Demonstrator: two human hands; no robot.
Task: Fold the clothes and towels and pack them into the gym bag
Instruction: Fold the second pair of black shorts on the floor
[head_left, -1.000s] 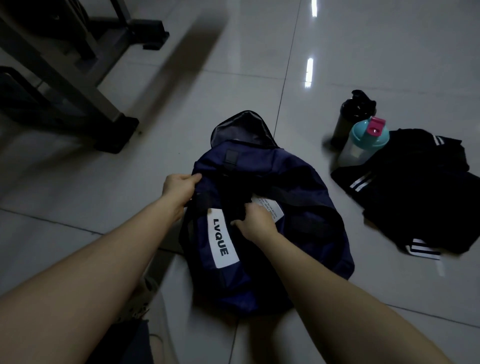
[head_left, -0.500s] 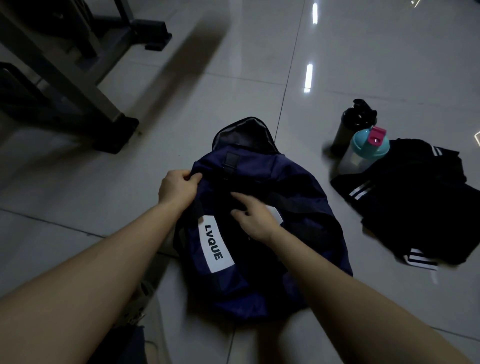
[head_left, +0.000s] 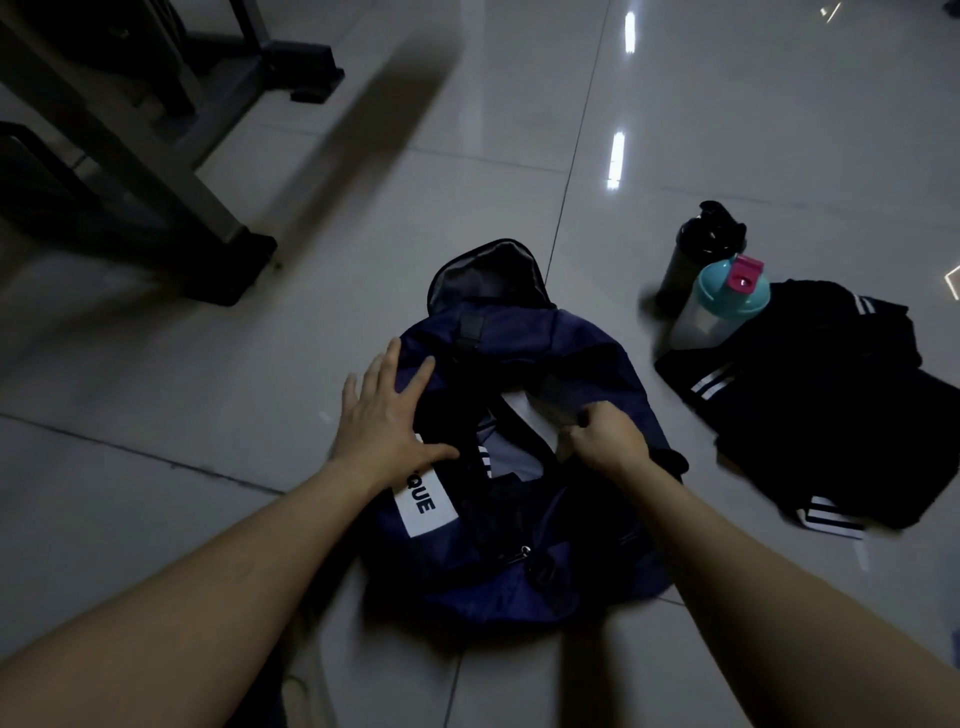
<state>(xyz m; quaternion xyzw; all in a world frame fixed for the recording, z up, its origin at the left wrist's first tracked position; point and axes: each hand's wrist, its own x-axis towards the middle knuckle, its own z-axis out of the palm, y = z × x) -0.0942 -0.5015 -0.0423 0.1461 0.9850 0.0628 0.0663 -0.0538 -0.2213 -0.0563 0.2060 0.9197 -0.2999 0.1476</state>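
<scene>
A navy gym bag (head_left: 571, 353) with a white lettered label lies on the tiled floor in the middle of the view. Its top is parted and a pale lining shows inside. My left hand (head_left: 387, 421) lies flat on the bag's left side, fingers spread. My right hand (head_left: 605, 436) is closed on the right edge of the bag's opening. Black clothes with white stripes (head_left: 831, 415) lie in a loose heap on the floor to the right of the bag.
Two shaker bottles stand beside the clothes: a black bottle (head_left: 696, 254) and a clear bottle with a teal lid (head_left: 719, 306). A dark metal equipment frame (head_left: 130, 150) with black feet fills the upper left. Glossy grey tiles (head_left: 779, 104) surround everything.
My left hand has let go of the bag's edge and now presses flat on it. My right hand has moved right and pulled the opening apart, so the lining shows.
</scene>
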